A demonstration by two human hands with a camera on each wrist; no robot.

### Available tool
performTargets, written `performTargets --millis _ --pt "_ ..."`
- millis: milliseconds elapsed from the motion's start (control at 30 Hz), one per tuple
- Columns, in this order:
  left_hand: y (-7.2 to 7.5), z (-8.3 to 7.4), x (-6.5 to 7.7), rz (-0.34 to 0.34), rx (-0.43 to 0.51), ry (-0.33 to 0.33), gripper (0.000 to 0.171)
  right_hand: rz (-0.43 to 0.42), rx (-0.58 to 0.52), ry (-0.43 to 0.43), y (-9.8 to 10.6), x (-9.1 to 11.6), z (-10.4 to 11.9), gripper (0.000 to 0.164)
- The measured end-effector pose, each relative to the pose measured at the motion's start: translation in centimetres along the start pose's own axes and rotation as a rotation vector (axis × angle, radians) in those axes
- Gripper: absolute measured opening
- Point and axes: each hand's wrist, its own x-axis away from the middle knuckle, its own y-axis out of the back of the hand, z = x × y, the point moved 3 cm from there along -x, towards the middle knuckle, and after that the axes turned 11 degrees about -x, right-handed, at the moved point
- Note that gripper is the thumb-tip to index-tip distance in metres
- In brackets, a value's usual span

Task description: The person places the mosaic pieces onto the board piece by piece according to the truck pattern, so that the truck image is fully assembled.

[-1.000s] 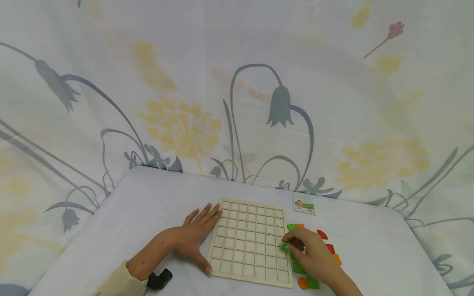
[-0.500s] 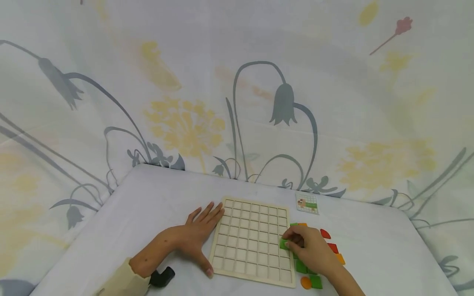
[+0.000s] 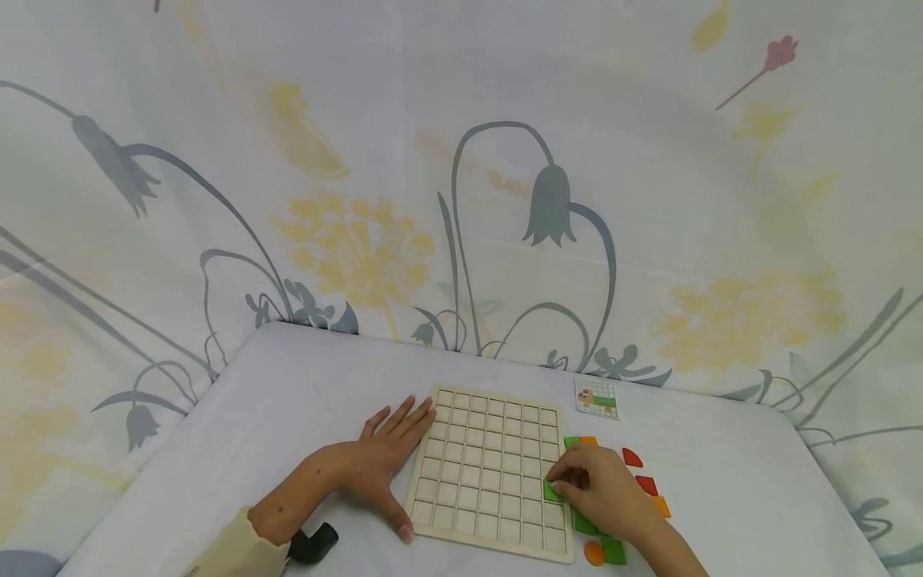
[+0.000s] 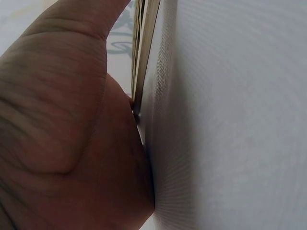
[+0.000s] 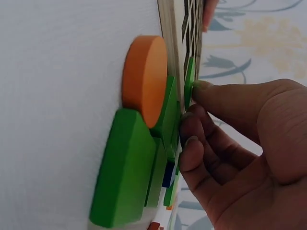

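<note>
In the head view, a pale wooden grid board (image 3: 485,471) lies on the white table. My left hand (image 3: 382,465) rests at its left side with fingers spread, fingertips on the upper left edge and thumb near the lower left corner. My right hand (image 3: 602,487) pinches a green square tile (image 3: 551,490) at the board's rightmost column. The right wrist view shows the thumb (image 5: 230,103) on the green tile (image 5: 190,81), low over the grid, the other fingers curled. Whether the tile sits fully in its cell, I cannot tell. The left wrist view shows mostly palm (image 4: 62,105).
Right of the board lie several green pieces (image 5: 122,167), an orange disc (image 3: 594,553), red pieces (image 3: 646,486) and orange ones (image 3: 661,506). A small picture card (image 3: 596,398) lies beyond. A black object (image 3: 313,545) is by the left wrist. Patterned fabric (image 3: 461,176) hangs behind.
My right hand has brought the green tile onto the board's right column, then shifted it slightly towards me, and it now lies flatter. The left hand stays in place.
</note>
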Motion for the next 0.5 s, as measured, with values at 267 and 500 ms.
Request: performTargets --millis 267,500 --pt "0.0 -0.1 -0.1 -0.007 -0.003 -0.003 0.156 -0.162 0.088 0.011 1.7 -0.1 -0.4 0.019" --pt "0.2 -0.2 0.0 0.0 0.007 -0.013 0.154 -0.274 0.219 0.052 3.1 -0.6 -1.6 0.026"
